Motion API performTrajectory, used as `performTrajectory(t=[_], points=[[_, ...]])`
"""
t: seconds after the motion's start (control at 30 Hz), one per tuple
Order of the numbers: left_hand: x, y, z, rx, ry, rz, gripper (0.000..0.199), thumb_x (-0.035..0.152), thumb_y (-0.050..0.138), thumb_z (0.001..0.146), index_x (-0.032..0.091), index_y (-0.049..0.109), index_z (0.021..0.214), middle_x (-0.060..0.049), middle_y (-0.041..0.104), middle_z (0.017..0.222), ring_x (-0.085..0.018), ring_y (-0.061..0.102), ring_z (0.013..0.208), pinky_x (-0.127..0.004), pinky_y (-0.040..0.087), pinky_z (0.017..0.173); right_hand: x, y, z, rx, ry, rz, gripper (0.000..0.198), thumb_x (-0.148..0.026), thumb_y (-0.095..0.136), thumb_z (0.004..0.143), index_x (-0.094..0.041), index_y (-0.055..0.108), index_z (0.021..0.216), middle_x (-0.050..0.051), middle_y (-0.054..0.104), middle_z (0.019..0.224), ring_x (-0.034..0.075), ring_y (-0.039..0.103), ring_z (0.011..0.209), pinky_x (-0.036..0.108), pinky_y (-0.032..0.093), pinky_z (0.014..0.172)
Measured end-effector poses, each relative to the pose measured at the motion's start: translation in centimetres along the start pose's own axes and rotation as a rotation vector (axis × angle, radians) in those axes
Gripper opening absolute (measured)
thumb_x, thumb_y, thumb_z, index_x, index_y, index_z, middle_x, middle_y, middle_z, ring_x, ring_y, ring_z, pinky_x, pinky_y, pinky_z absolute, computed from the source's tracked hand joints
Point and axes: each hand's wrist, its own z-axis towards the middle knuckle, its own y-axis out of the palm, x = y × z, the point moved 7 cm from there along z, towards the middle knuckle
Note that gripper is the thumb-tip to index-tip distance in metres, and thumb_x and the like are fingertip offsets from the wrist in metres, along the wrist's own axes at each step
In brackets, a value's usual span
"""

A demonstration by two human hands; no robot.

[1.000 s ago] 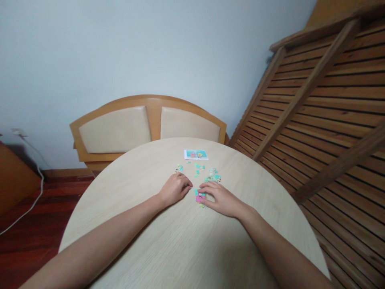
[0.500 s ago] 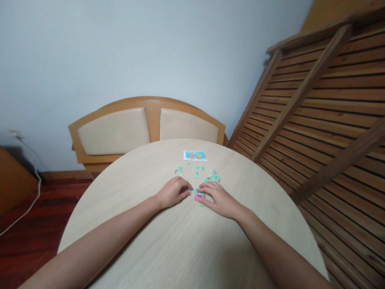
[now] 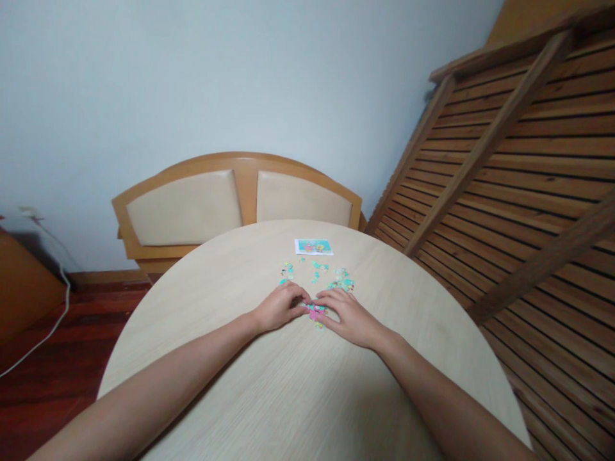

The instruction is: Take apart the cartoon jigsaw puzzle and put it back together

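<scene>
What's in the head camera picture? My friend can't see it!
A person's left hand and right hand are close together at a small pink-and-teal patch of puzzle pieces on a round, pale table. Beyond it lie loose pieces and a colorful picture card.

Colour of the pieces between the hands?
Pieces: mostly pink, some teal and yellow; head view.

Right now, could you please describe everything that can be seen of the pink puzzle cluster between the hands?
The pink puzzle cluster is a small, thin patch that looks like card: mostly pink, with turquoise towards its far side and yellow-green at its near edge. It lies flat on the pale round table. The left hand is at its left side; the right hand partly covers its right side. Both seem to touch it. Its seams are too small to make out.
</scene>
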Motion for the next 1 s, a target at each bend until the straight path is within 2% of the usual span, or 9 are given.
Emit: performTrajectory(t=[0.23, 0.33, 0.53, 0.6, 0.67, 0.77, 0.87, 1.0], points=[[0.1, 0.0, 0.1, -0.008, 0.015, 0.019, 0.011, 0.028, 0.072, 0.087, 0.02, 0.073, 0.094, -0.004, 0.071, 0.087, -0.02, 0.062, 0.089, -0.028, 0.047, 0.084, 0.1, 0.0, 0.0, 0.008, -0.001, 0.006, 0.029, -0.044, 0.057, 0.097, -0.026, 0.068, 0.117, 0.008, 0.064, 0.125, 0.024, 0.056, 0.117, 0.042, 0.042, 0.102], [0.5, 0.1, 0.2, -0.037, 0.064, 0.023, 0.009, 0.029, 0.07, 0.09, 0.021, 0.074, 0.088, -0.003, 0.073, 0.085, -0.019, 0.064, 0.09, -0.029, 0.046, 0.088, 0.1, 0.1, 0.0, 0.013, -0.007, 0.005, 0.03, -0.045, 0.057, 0.097, -0.026, 0.068, 0.118, 0.008, 0.065, 0.124, 0.024, 0.056, 0.116, 0.042, 0.042, 0.102], [1.2, -0.4, 0.3, -0.084, 0.146, -0.001, 0.019, 0.034, 0.063, 0.095, 0.02, 0.072, 0.087, -0.004, 0.075, 0.091, -0.018, 0.066, 0.091, -0.032, 0.045, 0.094, 0.1, 0.1, -0.1, 0.002, -0.01, -0.006, 0.032, -0.046, 0.056, 0.098, -0.026, 0.068, 0.119, 0.009, 0.065, 0.125, 0.025, 0.056, 0.117, 0.043, 0.043, 0.103], [0.5, -1.6, 0.4, -0.024, 0.108, 0.04, 0.017, 0.033, 0.062, 0.095, 0.02, 0.072, 0.09, -0.004, 0.074, 0.094, -0.018, 0.066, 0.093, -0.032, 0.047, 0.093, 0.1, 0.1, -0.2, -0.003, -0.008, -0.008, 0.033, -0.047, 0.055, 0.098, -0.026, 0.068, 0.12, 0.009, 0.064, 0.126, 0.025, 0.056, 0.117, 0.043, 0.042, 0.103], [-1.1, -3.1, 0.4, 0.07, 0.008, 0.142, 0.014, 0.029, 0.06, 0.094, 0.021, 0.072, 0.095, -0.005, 0.073, 0.097, -0.021, 0.065, 0.096, -0.034, 0.048, 0.091, 0.2, 0.1, -0.2, -0.012, -0.006, -0.011, 0.033, -0.047, 0.053, 0.099, -0.026, 0.068, 0.121, 0.009, 0.064, 0.127, 0.025, 0.055, 0.118, 0.044, 0.041, 0.104], [-3.8, -4.7, 0.1, 0.142, -0.13, 0.3, 0.017, 0.022, 0.055, 0.093, 0.019, 0.071, 0.097, -0.007, 0.072, 0.101, -0.022, 0.064, 0.098, -0.037, 0.049, 0.093, 0.1, 0.1, -0.3, -0.03, -0.004, -0.022, 0.033, -0.046, 0.052, 0.1, -0.026, 0.067, 0.121, 0.008, 0.063, 0.128, 0.025, 0.054, 0.12, 0.044, 0.041, 0.105], [-5.5, -5.0, -0.1, 0.149, -0.178, 0.333, 0.02, 0.022, 0.054, 0.091, 0.018, 0.072, 0.099, -0.009, 0.072, 0.101, -0.024, 0.065, 0.096, -0.038, 0.051, 0.091, -0.1, 0.1, -0.3, -0.046, -0.007, -0.036, 0.034, -0.046, 0.051, 0.1, -0.026, 0.065, 0.123, 0.009, 0.062, 0.131, 0.026, 0.054, 0.12, 0.045, 0.04, 0.105], [-5.6, -4.2, -0.1, 0.129, -0.169, 0.355, 0.023, 0.028, 0.055, 0.094, 0.019, 0.073, 0.105, -0.008, 0.072, 0.105, -0.024, 0.064, 0.099, -0.037, 0.051, 0.091, -0.3, 0.1, -0.3, -0.061, -0.012, -0.044, 0.036, -0.046, 0.05, 0.101, -0.025, 0.063, 0.127, 0.009, 0.061, 0.132, 0.026, 0.053, 0.121, 0.045, 0.04, 0.105]])
